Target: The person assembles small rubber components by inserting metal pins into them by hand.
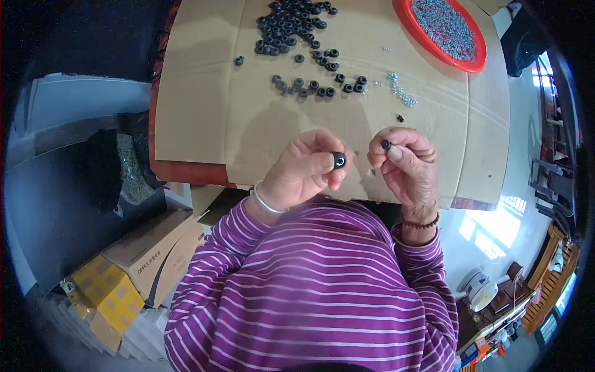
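Between the thumb and fingers of my left hand [304, 166] is a black ring-shaped part [339, 160], its pale-rimmed hole facing up to the right. My right hand [409, 164], a short way to the right, pinches a small black piece [386, 144] at its fingertips. The two parts are apart. Beyond my hands a loose row of black ring-shaped parts [321, 92] lies on the cardboard, with a larger pile [288, 25] farther back. Small shiny clear pieces [401, 93] lie to the right of the row. One tiny dark bit [400, 118] sits just beyond my right hand.
A red round tray [403, 28] full of small silvery-blue pieces stands at the far right of the cardboard-covered table [192, 118]. Cardboard boxes [155, 248] stand on the floor at left. A white bucket [481, 290] and a wooden bench [548, 279] are at right.
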Motion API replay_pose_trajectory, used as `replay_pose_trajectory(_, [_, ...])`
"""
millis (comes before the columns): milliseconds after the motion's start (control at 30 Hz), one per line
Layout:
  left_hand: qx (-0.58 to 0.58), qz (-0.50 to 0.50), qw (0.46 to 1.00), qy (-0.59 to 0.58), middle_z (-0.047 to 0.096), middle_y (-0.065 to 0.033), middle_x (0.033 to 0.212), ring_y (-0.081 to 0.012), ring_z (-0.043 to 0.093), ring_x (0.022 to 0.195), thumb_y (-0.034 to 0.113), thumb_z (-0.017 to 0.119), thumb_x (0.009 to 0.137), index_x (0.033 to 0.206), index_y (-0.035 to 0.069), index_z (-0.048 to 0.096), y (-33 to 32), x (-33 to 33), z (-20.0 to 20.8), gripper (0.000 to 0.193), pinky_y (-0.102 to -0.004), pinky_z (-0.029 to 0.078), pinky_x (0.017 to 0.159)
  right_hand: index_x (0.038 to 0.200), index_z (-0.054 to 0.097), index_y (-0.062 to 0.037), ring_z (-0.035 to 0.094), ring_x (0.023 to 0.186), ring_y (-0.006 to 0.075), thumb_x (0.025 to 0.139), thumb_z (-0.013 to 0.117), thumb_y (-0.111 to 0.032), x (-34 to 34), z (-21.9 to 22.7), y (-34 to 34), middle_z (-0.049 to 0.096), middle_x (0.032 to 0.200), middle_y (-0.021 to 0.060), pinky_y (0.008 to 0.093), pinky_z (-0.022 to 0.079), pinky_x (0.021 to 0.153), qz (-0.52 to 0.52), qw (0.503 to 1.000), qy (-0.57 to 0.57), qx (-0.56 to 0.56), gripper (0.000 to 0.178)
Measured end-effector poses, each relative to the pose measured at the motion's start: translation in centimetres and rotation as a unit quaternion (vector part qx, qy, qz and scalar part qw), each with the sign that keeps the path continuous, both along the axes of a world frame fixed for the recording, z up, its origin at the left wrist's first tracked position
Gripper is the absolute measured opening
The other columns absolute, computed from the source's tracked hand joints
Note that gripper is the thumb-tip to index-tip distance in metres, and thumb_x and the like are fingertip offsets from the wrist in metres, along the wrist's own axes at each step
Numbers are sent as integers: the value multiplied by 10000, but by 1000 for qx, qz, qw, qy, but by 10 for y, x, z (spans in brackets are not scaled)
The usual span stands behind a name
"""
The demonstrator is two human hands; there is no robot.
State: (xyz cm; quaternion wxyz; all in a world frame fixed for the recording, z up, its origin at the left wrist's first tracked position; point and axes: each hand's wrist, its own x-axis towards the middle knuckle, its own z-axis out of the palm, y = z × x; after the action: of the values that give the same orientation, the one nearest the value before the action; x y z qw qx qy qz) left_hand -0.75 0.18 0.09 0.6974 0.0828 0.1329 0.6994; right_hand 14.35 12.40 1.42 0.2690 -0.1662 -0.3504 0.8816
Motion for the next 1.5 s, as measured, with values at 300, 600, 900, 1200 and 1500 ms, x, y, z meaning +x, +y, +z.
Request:
replay_pose_trajectory(300, [-16, 4, 999, 31, 611, -124, 908, -168, 610, 743, 22, 562, 843, 992, 29, 572, 9, 23, 7, 150, -251, 510, 587, 930, 560, 17, 546, 733, 184, 810, 579, -8, 20, -3, -7, 563, 832, 126, 296, 463, 670, -1, 999, 31, -5, 124])
replay_pose_trajectory(600, [-31, 11, 999, 35, 613, -113, 902, -165, 610, 741, 33, 560, 850, 1005, 25, 569, 10, 29, 6, 156, -257, 520, 593, 910, 561, 43, 543, 746, 175, 820, 565, -6, 23, 9, -18, 568, 815, 118, 288, 454, 685, -29, 998, -44, 24, 102])
replay_pose_trajectory(900, [-71, 26, 996, 41, 612, -101, 870, -162, 612, 737, 32, 573, 842, 996, 4, 572, 8, 26, 12, 157, -262, 519, 591, 818, 607, 43, 556, 839, 163, 703, 597, 143, 18, 22, -16, 595, 864, 112, 253, 440, 713, -79, 949, -74, 295, 152])
replay_pose_trajectory(1200, [-78, 45, 995, 39, 616, -97, 818, -165, 621, 718, 33, 589, 833, 985, 2, 578, 6, 26, 16, 156, -266, 526, 587, 888, 573, 60, 561, 852, 205, 696, 608, 142, 10, 19, -18, 585, 907, 149, 290, 449, 718, -127, 922, -34, 365, 212])
replay_pose_trajectory(1500, [-90, 62, 991, 81, 622, -104, 814, -172, 627, 702, 24, 600, 822, 975, -23, 586, 4, 26, 16, 161, -274, 532, 576, 942, 522, 66, 589, 798, 254, 681, 617, 154, 7, 20, -20, 592, 877, 183, 348, 466, 691, -154, 874, -18, 460, 291])
